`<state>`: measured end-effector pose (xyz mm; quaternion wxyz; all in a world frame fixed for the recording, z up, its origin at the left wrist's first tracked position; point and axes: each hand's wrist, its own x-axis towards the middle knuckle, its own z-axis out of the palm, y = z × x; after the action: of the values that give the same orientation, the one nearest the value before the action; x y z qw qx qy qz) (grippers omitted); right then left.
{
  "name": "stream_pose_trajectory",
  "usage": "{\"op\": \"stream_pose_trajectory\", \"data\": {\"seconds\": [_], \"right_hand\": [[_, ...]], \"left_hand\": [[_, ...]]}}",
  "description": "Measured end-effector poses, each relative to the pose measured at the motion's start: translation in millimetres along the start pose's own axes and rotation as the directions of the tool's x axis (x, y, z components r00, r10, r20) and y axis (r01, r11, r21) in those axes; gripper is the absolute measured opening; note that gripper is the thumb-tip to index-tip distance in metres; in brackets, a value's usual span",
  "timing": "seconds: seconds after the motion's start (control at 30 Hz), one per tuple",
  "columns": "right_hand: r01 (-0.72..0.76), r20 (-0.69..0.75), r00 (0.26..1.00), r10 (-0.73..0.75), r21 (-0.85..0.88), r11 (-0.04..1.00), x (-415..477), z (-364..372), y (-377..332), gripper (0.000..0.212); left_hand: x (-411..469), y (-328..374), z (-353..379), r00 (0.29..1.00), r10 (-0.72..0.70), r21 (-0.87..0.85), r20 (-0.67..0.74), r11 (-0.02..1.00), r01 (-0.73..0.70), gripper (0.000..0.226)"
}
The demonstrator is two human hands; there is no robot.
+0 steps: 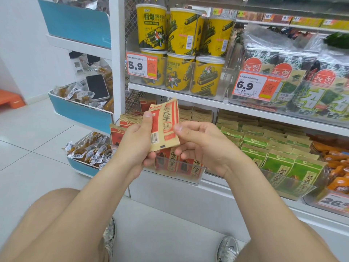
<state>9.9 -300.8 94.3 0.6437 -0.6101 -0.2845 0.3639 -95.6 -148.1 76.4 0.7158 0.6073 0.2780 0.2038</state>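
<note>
In the head view, the left hand point(136, 142) grips a flat red-and-tan paper snack packet point(165, 123) along its left edge, thumb on top. The right hand point(204, 146) pinches the packet's right edge. The packet is held upright just above the clear plastic shelf bin point(198, 173) of matching red packets point(188, 165), beside green packets point(279, 163) and below yellow cylindrical tubs point(179, 72).

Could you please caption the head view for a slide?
Crouching at a shop shelf, a person's left hand and right hand hold red-and-tan snack packets above a clear bin of more.
</note>
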Motion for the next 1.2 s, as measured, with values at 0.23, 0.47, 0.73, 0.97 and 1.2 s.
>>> {"op": "stream_pose_trajectory", "data": {"seconds": [0.23, 0.47, 0.73, 0.97, 1.2], "right_hand": [[0.161, -0.205, 0.965, -0.166, -0.044, 0.986, 11, -9, 8, 0.077], [0.226, -0.334, 0.891, -0.307, -0.260, 0.939, 15, -16, 6, 0.028], [0.315, -0.263, 0.539, -0.800, -0.818, 0.481, 32, 6, 16, 0.018], [0.139, -0.005, 0.656, -0.755, -0.982, 0.128, 94, 20, 11, 0.032], [-0.070, 0.018, 0.862, -0.507, -0.986, -0.153, 165, 29, 11, 0.040]], "left_hand": [[3, 6, -17, 0.792, -0.299, -0.109, 0.533, 0.904, 0.414, 0.036], [17, 12, -27, 0.922, -0.287, -0.083, 0.260, 0.945, 0.317, 0.050], [57, 4, -50, 0.889, 0.427, 0.856, 0.167, 0.385, -0.345, 0.030], [95, 5, -73, 0.906, 0.171, 0.900, 0.386, 0.145, -0.411, 0.056], [106, 9, -81, 0.904, 0.242, 0.891, 0.352, 0.208, -0.403, 0.040]]}}
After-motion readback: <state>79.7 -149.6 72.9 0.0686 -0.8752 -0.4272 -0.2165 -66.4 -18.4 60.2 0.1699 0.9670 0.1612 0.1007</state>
